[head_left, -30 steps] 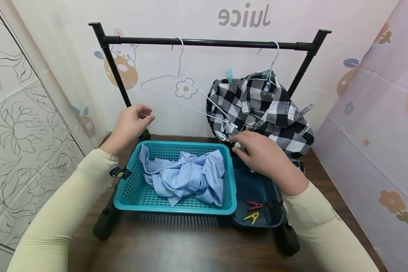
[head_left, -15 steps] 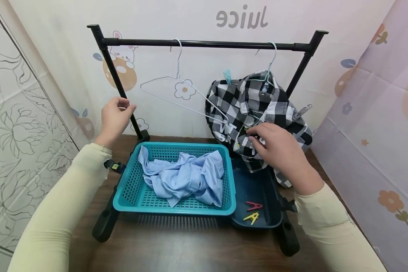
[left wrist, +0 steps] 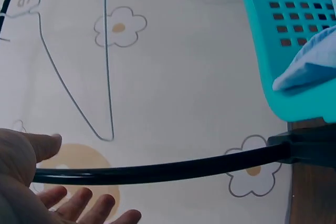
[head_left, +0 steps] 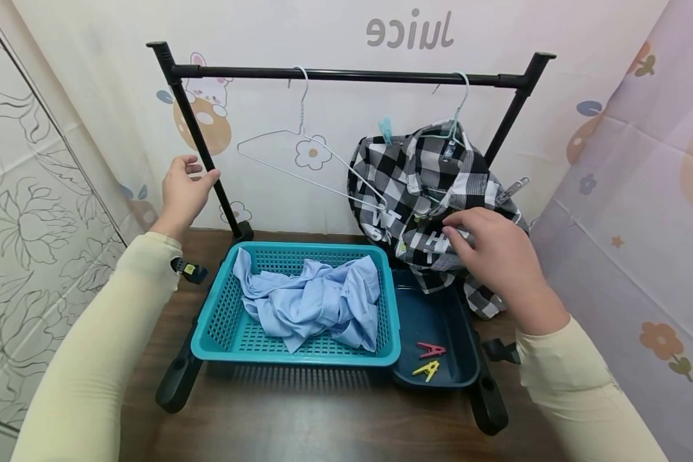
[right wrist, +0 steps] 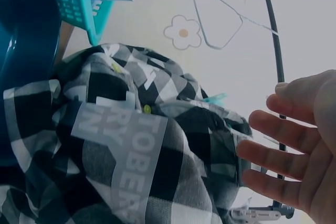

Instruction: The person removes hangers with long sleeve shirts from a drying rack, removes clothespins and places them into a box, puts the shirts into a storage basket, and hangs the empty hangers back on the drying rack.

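Observation:
In the head view my left hand (head_left: 183, 192) is raised near the rack's left post, fingers loosely bent and holding nothing. The left wrist view shows its fingers spread beside the black post (left wrist: 168, 171). My right hand (head_left: 496, 256) hovers in front of a black-and-white checked shirt (head_left: 439, 186), also with nothing in it. That shirt hangs on a light-green hanger (head_left: 459, 115), with a blue clothespin (head_left: 385, 130) and a grey clothespin (head_left: 513, 190) on its shoulders. A bare white wire hanger (head_left: 303, 138) hangs from the black bar (head_left: 369, 74), left of the shirt.
A turquoise basket (head_left: 294, 358) on the brown floor holds a crumpled light-blue cloth (head_left: 317, 298). Beside it stands a dark blue tray (head_left: 410, 321) with a red clothespin (head_left: 431, 350) and a yellow clothespin (head_left: 426, 370). A printed curtain (head_left: 289, 25) hangs behind the rack.
Both hands have moved apart: the left hand left and slightly up, the right hand right, away from the white hanger. The shirt's lower part has shifted and now drapes over the tray's edge.

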Tool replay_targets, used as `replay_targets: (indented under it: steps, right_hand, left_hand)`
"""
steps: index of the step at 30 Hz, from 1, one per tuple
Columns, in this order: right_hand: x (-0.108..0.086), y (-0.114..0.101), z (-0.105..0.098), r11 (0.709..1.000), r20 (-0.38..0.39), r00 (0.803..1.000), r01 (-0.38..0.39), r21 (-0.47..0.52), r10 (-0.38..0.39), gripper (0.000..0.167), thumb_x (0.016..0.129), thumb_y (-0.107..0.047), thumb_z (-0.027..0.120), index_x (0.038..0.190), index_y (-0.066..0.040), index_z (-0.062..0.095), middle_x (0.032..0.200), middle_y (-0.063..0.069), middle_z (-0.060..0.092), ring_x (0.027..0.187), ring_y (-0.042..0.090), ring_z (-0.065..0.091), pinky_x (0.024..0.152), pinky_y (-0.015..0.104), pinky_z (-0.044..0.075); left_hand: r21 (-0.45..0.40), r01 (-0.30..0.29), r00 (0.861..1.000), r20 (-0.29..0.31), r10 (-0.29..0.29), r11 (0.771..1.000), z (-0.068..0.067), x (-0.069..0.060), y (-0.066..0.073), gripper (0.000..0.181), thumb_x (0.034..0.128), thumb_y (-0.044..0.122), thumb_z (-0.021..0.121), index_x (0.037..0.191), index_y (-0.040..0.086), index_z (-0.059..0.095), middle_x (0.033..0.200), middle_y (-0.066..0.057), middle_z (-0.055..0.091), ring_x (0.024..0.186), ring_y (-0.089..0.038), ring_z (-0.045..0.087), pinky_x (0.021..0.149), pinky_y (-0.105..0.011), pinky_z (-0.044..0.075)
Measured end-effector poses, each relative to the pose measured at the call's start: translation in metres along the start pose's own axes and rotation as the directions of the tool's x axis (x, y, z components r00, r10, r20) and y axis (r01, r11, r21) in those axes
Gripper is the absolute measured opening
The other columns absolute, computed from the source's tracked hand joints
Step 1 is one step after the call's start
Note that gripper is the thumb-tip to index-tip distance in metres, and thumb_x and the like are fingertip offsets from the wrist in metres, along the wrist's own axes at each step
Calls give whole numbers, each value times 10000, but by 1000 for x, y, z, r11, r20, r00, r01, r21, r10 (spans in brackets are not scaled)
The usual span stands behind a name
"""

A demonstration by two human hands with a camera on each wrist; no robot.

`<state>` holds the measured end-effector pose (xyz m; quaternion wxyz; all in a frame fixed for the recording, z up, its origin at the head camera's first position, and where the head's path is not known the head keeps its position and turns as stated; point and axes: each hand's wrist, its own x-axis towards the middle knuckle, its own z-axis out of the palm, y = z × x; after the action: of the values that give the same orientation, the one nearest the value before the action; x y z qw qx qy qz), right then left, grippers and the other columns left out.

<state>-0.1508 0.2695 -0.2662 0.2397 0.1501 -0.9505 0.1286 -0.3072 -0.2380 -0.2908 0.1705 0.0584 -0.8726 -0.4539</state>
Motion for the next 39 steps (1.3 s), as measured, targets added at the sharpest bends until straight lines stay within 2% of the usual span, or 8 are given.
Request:
replay_targets:
  steps: [7, 14, 20, 24, 28, 32, 36, 39]
  right_hand:
    - [-5, 12, -2, 1000, -74, 997, -18, -24, 17, 174, 1008, -224, 659, 1104, -104, 741, 1081, 119, 742, 816, 274, 641, 664, 468, 496]
    - [-10, 22, -6, 995, -136, 986, -97, -23, 93, 221, 1008, -244, 664, 1079, -51, 746, 1030, 177, 741, 802, 312, 629, 642, 456, 475]
    - [-13, 34, -9, 986, -262, 952, -166, 3, 161, 297, 1020, -269, 642, 1027, 10, 742, 909, 208, 702, 750, 319, 582, 624, 406, 392]
    - [-12, 44, -11, 962, -308, 914, -272, 12, 263, 369, 1029, -308, 610, 1038, 39, 732, 940, 232, 698, 849, 374, 619, 675, 411, 400]
    - [-10, 53, -16, 903, -230, 877, -429, 24, 422, 456, 1048, -369, 542, 1167, 45, 694, 1106, 262, 668, 1026, 419, 597, 759, 483, 443]
    - [-6, 67, -19, 859, -37, 858, -512, 7, 512, 599, 1072, -456, 428, 1384, 33, 575, 1314, 309, 580, 1180, 480, 522, 888, 621, 446]
    - [-3, 79, -16, 867, 110, 865, -497, 43, 490, 640, 1096, -457, 328, 1479, 37, 467, 1378, 324, 537, 1194, 490, 500, 914, 645, 435]
    - [-2, 83, -12, 879, 131, 881, -468, 95, 455, 588, 1111, -407, 308, 1458, 38, 471, 1352, 327, 540, 1142, 471, 504, 910, 635, 423]
  left_hand:
    - [-34, 12, 999, 43, -11, 999, 1, 9, -3, 771, 1008, 501, 591, 1617, 189, 237, 1624, -115, 380, 1448, -289, 450, 1145, -473, 418]
    - [-48, 1, 999, 36, 0, 999, 2, 18, -9, 713, 1026, 465, 575, 1614, 235, 245, 1613, -101, 397, 1441, -265, 457, 1149, -466, 417]
    - [-61, 4, 1000, 30, -2, 998, 4, 26, -14, 652, 1042, 407, 570, 1602, 255, 272, 1580, -100, 434, 1413, -255, 485, 1140, -451, 430]
    - [-80, -22, 999, 26, 24, 997, 7, 33, -17, 610, 1045, 369, 577, 1582, 241, 318, 1519, -113, 481, 1343, -236, 531, 1083, -404, 487]
    - [-77, -52, 998, 21, 54, 996, 11, 37, -20, 547, 1056, 312, 567, 1552, 192, 370, 1440, -129, 519, 1264, -219, 565, 1016, -349, 534]
    - [-64, -69, 998, 2, 69, 996, 15, 42, -24, 468, 1063, 266, 558, 1496, 131, 439, 1347, -115, 563, 1173, -191, 600, 929, -278, 566]
    - [-57, -71, 997, 2, 71, 996, 17, 46, -26, 416, 1071, 259, 543, 1448, 92, 486, 1304, -91, 580, 1136, -182, 616, 893, -262, 571]
    - [-48, -71, 997, 21, 72, 996, 19, 47, -26, 418, 1080, 268, 521, 1452, 84, 482, 1324, -105, 573, 1167, -209, 619, 937, -310, 569]
